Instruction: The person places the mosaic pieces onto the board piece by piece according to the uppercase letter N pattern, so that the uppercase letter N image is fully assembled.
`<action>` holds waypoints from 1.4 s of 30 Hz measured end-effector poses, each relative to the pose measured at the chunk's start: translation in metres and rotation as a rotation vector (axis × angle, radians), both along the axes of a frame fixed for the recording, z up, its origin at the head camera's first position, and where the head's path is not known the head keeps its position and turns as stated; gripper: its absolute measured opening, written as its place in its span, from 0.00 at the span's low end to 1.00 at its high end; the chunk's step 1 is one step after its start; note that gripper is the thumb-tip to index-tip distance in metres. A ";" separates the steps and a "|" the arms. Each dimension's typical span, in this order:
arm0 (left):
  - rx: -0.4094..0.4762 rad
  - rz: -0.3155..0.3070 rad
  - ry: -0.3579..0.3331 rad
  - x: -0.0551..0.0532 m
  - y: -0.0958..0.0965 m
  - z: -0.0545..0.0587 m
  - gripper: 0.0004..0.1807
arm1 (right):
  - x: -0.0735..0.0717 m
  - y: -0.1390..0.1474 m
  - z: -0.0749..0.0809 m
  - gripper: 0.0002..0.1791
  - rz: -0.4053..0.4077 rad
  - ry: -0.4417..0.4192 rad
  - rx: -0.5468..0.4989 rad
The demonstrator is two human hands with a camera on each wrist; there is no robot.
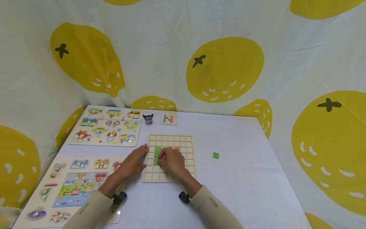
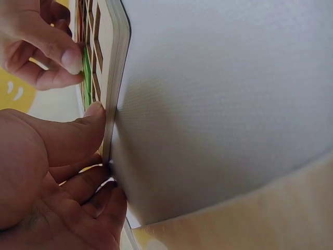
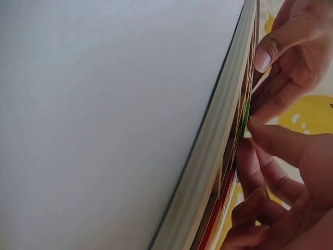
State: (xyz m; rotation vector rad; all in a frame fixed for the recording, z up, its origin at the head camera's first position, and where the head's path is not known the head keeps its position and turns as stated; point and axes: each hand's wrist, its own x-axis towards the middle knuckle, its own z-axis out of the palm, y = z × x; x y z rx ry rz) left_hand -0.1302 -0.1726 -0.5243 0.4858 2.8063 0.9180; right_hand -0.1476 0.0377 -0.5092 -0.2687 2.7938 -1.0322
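A wooden grid board (image 1: 190, 173) lies before me with a column of green square tiles (image 1: 158, 149) in its left part. My right hand (image 1: 173, 160) is over the board, thumb and fingertips pinching a green tile (image 3: 246, 117) at the lower end of that column. My left hand (image 1: 132, 163) touches the board's left edge, its fingers reaching forward along it and the thumb nearer me. An orange tile (image 1: 177, 148) shows just beyond the right hand, which hides part of the grid. In the right wrist view, red shows along the board's surface.
A loose green tile (image 1: 215, 155) lies right of the board. Behind stand a small pattern card (image 1: 169, 118) and a dark-eared figurine (image 1: 148, 119). Two vehicle puzzle boards, one far left (image 1: 104, 127) and one near left (image 1: 45, 173), flank the left arm.
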 end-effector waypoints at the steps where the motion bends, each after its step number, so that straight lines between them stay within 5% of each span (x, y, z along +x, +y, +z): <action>1: 0.001 -0.001 -0.002 0.000 0.000 0.000 0.42 | 0.000 0.002 0.000 0.07 0.004 -0.001 -0.009; 11: -0.015 0.008 0.004 0.001 0.002 0.002 0.42 | 0.002 0.042 0.008 0.07 -0.008 0.050 -0.113; 18: -0.018 0.011 0.013 0.001 0.002 0.000 0.42 | -0.003 0.086 0.010 0.12 -0.092 0.091 -0.143; 28: -0.020 0.012 0.001 0.001 0.002 0.001 0.43 | -0.009 0.148 0.008 0.15 -0.245 0.086 -0.087; 42: -0.024 0.022 -0.021 0.000 0.003 0.000 0.43 | -0.013 0.221 0.005 0.17 -0.304 0.033 0.052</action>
